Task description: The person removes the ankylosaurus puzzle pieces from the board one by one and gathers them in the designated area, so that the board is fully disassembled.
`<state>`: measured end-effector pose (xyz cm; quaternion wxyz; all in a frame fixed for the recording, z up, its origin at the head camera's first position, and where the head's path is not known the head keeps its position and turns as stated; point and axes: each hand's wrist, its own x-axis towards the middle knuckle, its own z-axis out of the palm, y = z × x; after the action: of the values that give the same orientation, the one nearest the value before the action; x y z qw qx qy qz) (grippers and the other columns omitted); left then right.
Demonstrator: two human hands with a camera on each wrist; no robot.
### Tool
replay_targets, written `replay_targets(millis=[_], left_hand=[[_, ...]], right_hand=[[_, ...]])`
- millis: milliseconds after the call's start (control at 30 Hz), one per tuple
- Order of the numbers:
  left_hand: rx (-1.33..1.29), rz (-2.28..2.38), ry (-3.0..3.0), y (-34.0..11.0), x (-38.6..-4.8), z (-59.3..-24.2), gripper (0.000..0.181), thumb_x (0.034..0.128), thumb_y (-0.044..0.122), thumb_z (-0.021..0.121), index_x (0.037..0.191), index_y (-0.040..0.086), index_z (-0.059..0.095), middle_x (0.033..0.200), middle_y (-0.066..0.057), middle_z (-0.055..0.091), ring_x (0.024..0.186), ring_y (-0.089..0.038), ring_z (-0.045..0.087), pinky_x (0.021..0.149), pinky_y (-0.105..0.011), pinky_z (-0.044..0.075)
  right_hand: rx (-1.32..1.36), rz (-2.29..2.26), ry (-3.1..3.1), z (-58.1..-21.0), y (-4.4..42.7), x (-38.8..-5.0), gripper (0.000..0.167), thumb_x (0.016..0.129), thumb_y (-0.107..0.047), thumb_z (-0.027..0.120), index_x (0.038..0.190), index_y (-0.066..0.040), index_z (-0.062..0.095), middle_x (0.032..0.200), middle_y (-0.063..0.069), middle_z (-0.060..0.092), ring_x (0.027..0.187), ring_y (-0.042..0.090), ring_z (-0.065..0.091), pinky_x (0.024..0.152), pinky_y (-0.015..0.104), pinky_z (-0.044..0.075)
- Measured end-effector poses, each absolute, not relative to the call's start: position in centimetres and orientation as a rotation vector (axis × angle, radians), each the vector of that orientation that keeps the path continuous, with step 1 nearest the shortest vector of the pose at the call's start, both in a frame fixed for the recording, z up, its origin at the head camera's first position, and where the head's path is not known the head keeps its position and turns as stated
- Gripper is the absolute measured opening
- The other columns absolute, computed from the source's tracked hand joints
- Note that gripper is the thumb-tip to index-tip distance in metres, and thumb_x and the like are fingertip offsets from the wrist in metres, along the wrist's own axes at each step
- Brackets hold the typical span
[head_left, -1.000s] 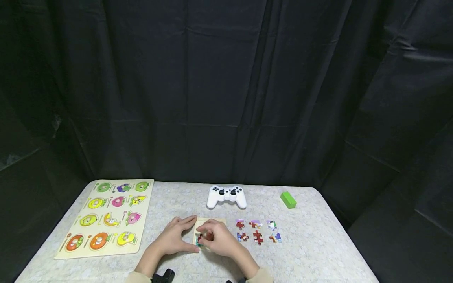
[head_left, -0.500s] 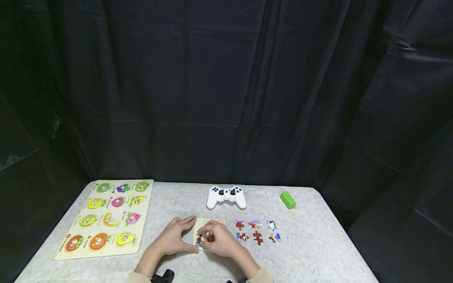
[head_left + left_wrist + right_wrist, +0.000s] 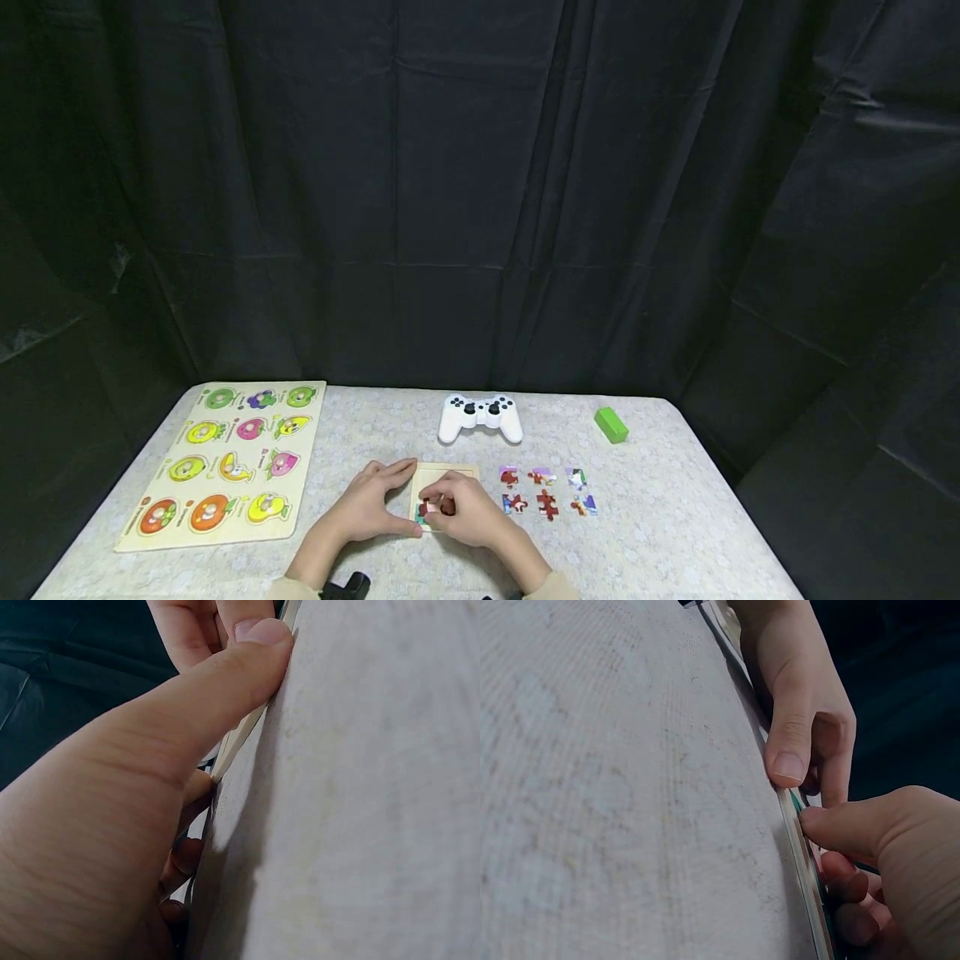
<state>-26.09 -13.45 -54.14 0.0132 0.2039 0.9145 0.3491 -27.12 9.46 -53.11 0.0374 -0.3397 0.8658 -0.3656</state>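
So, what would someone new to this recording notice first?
Probably the big fruit puzzle board, its bright rows filling the left side of the table. Next, the white game controller behind the small wooden frame, near the front middle, where the left hand touches the left edge and the right hand has curled fingers at a dark red piece. Right of them, six loose jigsaw pieces lie in two rows.
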Motion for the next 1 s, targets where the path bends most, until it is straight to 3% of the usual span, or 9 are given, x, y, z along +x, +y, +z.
replay_targets(millis=[1000], left_hand=[[0.637,1.101,2.851,-13.49,-26.02,-54.06,0.109,0.0657,0.056,0.098,0.153,0.006,0.057,0.161,-0.006,0.053,0.108,-0.016,0.049,0.101,-0.052,0.048]], right_hand=[[-0.937,-1.191,2.610,-53.30,9.51,-26.71,0.021,0.092,-0.006,0.080,0.112,-0.005,0.074,0.092,-0.006,0.058,0.073,-0.003,0.049,0.068,0.018,0.045]])
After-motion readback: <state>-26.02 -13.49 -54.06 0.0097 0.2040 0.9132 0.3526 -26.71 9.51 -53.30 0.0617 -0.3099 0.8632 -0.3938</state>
